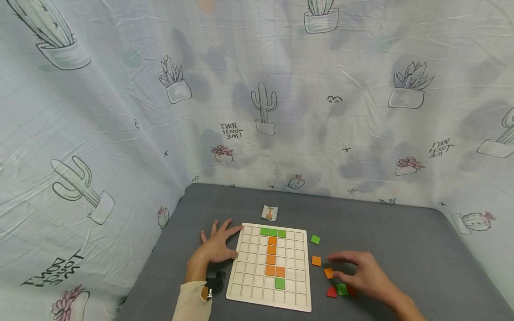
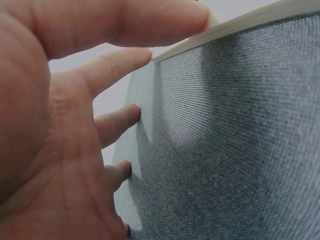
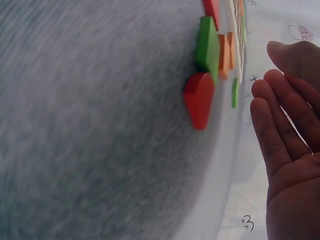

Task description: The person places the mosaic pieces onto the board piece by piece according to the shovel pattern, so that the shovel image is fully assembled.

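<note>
A pale gridded board [image 1: 297, 267] lies on the table, several green and orange square tiles set in its cells. At its left edge, my left hand [image 1: 217, 246] spreads its fingers, thumb and index fingertip touching the rim; the left wrist view shows the thumb [image 2: 165, 22] against the edge. To the right of the board, my right hand [image 1: 367, 272] hovers over loose tiles, thumb and index apart with nothing between them. An orange tile [image 1: 329, 273] lies just by those fingertips. Below it are a red tile [image 1: 331, 292], a green tile [image 1: 342, 289] and another red piece [image 3: 199, 100], partly hidden in the head view.
A small printed card [image 1: 270, 212] with a grid picture lies beyond the board. Another green tile [image 1: 315, 240] and orange tile [image 1: 316, 261] sit along the board's right side. A cactus-print curtain [image 1: 297, 111] hangs behind the grey table [image 1: 401, 240].
</note>
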The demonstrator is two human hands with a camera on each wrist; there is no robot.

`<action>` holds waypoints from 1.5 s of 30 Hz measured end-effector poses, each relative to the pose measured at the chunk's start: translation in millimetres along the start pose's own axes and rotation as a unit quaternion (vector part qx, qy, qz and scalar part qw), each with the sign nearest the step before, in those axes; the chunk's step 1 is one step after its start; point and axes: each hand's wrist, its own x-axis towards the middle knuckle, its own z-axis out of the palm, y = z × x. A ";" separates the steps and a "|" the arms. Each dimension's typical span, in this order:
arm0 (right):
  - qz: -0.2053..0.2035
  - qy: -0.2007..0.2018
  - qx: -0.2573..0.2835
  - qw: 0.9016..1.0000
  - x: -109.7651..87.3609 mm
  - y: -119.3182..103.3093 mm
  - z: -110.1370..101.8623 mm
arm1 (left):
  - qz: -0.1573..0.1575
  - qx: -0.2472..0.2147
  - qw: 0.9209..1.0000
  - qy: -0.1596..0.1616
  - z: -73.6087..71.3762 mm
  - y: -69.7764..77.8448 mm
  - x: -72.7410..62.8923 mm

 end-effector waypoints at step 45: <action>0.057 0.000 -0.008 0.998 -3.8 -1.6 6.5 | -0.004 -0.002 1.000 0.000 -0.7 0.1 -0.4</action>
